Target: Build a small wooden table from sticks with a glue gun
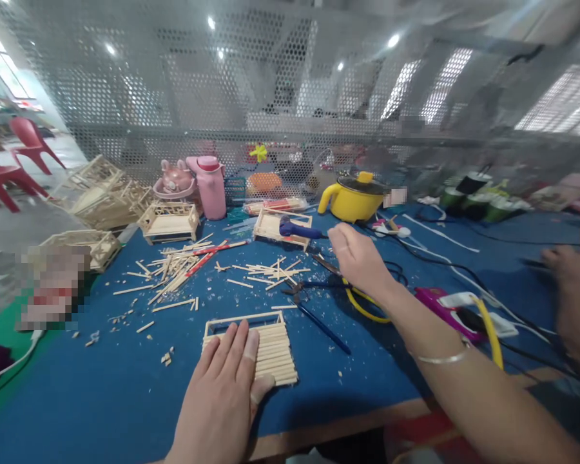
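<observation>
My left hand [222, 386] lies flat, fingers stretched, on a small wooden frame covered with round sticks [276, 353]. The hand hides its left part. Pale wraps show on a finger and the thumb. My right hand [360, 258] is closed, its fingertips at the end of a dark blue tool, apparently a glue gun [302, 230]. That tool lies across a light wooden frame [269, 225]. Below the right hand are scissors with yellow handles [362, 309], partly covered. Blue-handled pliers [319, 322] rest open between the hands.
Loose wooden sticks [174, 274] and scraps litter the blue mat. Wooden miniature furniture [169, 222] stands at the back left, near a pink jug [212, 187]. A yellow pot [357, 198], cords and a magenta power strip [449, 316] lie rightward. Another person's hand [577, 277] is far right.
</observation>
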### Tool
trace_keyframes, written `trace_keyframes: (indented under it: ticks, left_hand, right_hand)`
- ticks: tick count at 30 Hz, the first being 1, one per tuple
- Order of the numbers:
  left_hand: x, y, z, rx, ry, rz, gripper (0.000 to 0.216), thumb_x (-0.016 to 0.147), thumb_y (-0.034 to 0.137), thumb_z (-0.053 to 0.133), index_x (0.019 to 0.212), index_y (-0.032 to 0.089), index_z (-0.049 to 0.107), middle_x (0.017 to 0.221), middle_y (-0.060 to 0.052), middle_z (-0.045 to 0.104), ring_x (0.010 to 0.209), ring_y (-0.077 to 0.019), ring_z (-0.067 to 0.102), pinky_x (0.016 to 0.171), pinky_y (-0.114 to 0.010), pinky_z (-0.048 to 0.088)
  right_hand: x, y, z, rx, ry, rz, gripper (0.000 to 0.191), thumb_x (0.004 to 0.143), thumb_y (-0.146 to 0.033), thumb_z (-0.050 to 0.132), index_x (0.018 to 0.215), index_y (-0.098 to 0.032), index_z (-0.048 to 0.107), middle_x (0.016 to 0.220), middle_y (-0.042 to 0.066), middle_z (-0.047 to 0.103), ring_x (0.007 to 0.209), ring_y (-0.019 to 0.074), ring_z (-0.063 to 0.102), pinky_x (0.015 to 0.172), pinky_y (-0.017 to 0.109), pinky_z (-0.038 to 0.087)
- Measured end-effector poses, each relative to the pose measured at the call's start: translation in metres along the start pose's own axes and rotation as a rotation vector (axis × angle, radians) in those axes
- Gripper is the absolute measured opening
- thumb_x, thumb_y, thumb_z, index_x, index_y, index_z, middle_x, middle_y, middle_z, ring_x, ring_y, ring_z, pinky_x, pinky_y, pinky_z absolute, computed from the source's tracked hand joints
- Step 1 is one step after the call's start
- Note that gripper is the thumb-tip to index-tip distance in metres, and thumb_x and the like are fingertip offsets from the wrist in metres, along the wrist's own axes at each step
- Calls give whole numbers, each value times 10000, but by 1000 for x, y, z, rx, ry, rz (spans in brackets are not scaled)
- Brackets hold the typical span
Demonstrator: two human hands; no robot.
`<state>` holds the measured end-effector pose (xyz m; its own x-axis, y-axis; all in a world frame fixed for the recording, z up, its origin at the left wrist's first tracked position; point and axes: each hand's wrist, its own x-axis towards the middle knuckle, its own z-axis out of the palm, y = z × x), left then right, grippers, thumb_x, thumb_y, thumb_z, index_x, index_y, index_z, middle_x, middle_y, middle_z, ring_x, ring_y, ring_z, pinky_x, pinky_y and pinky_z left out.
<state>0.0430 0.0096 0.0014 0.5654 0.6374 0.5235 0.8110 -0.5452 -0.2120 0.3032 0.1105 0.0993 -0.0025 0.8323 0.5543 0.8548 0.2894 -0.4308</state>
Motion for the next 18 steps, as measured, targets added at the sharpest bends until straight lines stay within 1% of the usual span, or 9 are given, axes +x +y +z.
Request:
trace_keyframes:
  ticks: [3,6,7,9,11,12,14,15,18]
  left_hand:
    - [3,-2,1,10,54,16,511,975,361,230,1170,120,636,1229,-98,639,1083,-237,635,833,-391,514]
    - [4,-5,2,20,79,46,494,969,361,258,1144,119,651,1191,-95,664,1048,-229,651,806,-380,521]
    - [3,-6,3,24,81,58,483,964,372,281,1152,118,646,1195,-95,663,1051,-229,649,807,-378,520]
    - [0,-7,7,25,77,76,472,948,406,337,1189,118,623,1226,-96,646,1077,-230,633,818,-370,515]
    - [-4,-8,13,11,70,74,483,928,437,388,1236,124,589,1265,-98,622,1110,-233,612,837,-364,506]
    - [-6,-8,16,-2,67,65,492,921,445,405,1257,128,572,1281,-99,611,1124,-237,603,845,-364,501]
    - [-9,-8,21,-35,64,49,507,911,450,423,1295,140,540,1305,-97,594,1147,-244,587,856,-367,495]
    - [-10,-8,24,-47,63,42,510,909,450,427,1308,149,529,1312,-93,589,1155,-246,582,860,-368,494]
    - [-10,-7,26,-59,60,33,503,909,454,421,1309,169,531,1312,-86,588,1162,-245,580,867,-365,495]
  right_hand:
    - [46,9,11,13,-107,-2,231,904,-301,405,688,-221,424,587,-11,465,571,156,427,572,276,300]
    - [76,19,27,113,-217,6,86,826,-183,479,754,-194,524,635,7,547,611,158,464,614,272,350]
    - [83,22,33,145,-248,7,87,787,-132,487,787,-185,556,650,8,573,616,154,476,624,270,368]
    - [93,27,42,221,-308,15,254,706,-49,474,887,-171,603,712,13,630,627,143,513,635,269,409]
    - [100,31,49,327,-371,30,423,638,-15,455,1003,-162,611,848,35,683,689,141,575,663,280,458]
    - [102,32,50,384,-402,37,474,616,-14,456,1040,-160,608,922,49,695,741,145,605,686,292,481]
    - [102,33,51,498,-463,49,518,587,-31,483,1073,-159,607,1026,73,698,851,161,641,740,320,510]
    - [102,33,50,550,-490,57,518,579,-47,503,1073,-160,611,1039,80,700,886,171,648,760,334,518]
    - [98,35,44,686,-535,86,483,590,-127,541,1065,-165,623,989,86,712,850,179,664,756,360,537]
